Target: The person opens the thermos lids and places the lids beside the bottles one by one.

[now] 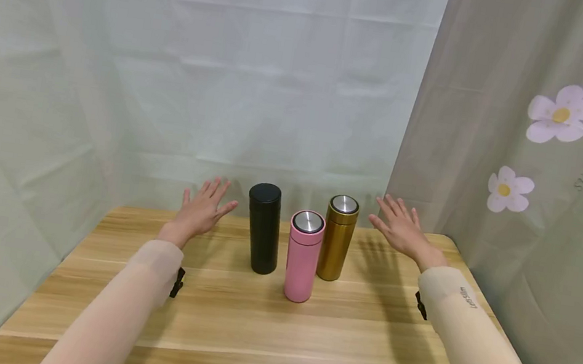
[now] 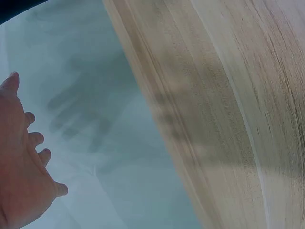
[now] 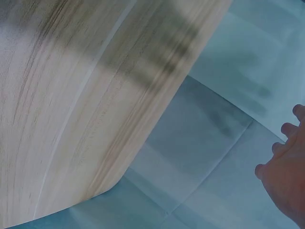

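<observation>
Three upright insulated bottles stand grouped on the wooden table. The black bottle (image 1: 263, 234) is on the left, the pink bottle (image 1: 301, 264) nearest the person, and the gold bottle (image 1: 335, 244) on the right; pink and gold have silver-topped lids. My left hand (image 1: 201, 211) is raised with fingers spread, left of the black bottle and apart from it. To the right of the gold bottle, my right hand (image 1: 402, 230) is held up the same way, touching nothing. Each wrist view shows its hand, the left (image 2: 24, 162) and the right (image 3: 286, 167), holding nothing.
The wooden table (image 1: 247, 337) ends at a back edge close to a pale hanging curtain (image 1: 261, 78). A grey curtain with flower prints (image 1: 564, 114) hangs along the right side. Both forearms wear light sleeves with a dark strap near the wrist.
</observation>
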`<action>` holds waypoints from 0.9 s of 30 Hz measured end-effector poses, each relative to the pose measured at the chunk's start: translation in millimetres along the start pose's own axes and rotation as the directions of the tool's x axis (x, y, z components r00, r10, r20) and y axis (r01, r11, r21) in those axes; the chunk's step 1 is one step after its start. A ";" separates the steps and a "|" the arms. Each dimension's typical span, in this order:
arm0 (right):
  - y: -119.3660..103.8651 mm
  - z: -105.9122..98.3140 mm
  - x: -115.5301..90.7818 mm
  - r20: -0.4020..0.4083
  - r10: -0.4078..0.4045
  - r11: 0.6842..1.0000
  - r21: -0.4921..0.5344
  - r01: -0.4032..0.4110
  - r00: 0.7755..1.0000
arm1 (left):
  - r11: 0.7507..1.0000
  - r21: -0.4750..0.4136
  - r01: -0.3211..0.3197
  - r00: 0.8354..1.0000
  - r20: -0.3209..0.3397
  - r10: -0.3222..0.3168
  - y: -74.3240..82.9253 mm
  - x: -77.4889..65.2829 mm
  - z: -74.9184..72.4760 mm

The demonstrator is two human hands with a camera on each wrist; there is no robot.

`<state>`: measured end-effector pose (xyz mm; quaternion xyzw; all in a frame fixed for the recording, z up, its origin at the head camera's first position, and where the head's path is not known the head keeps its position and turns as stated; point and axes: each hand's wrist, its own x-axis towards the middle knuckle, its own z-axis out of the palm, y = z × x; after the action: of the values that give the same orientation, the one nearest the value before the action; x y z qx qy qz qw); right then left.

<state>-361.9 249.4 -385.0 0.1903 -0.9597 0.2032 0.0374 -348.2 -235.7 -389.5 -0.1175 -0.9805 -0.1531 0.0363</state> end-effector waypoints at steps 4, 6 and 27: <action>-1.8 -2.6 -0.9 0.001 -0.003 1.000 -0.003 0.003 1.000 | 0.999 -0.032 -0.016 1.000 -0.015 0.016 -1.1 -0.2 -1.1; -2.9 -3.6 -1.6 0.000 -0.002 1.000 -0.002 0.002 1.000 | 0.999 -0.044 -0.026 0.999 -0.021 0.025 -1.6 -1.3 -2.1; -11.1 -13.8 -13.8 -0.026 -0.015 0.997 0.075 0.017 1.000 | 0.992 -0.117 -0.055 0.996 -0.071 0.046 -5.4 -12.1 -6.4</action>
<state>-345.0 250.4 -370.3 0.1968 -0.9493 0.2412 0.0440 -337.6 -245.3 -386.3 -0.1389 -0.9646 -0.2143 0.0662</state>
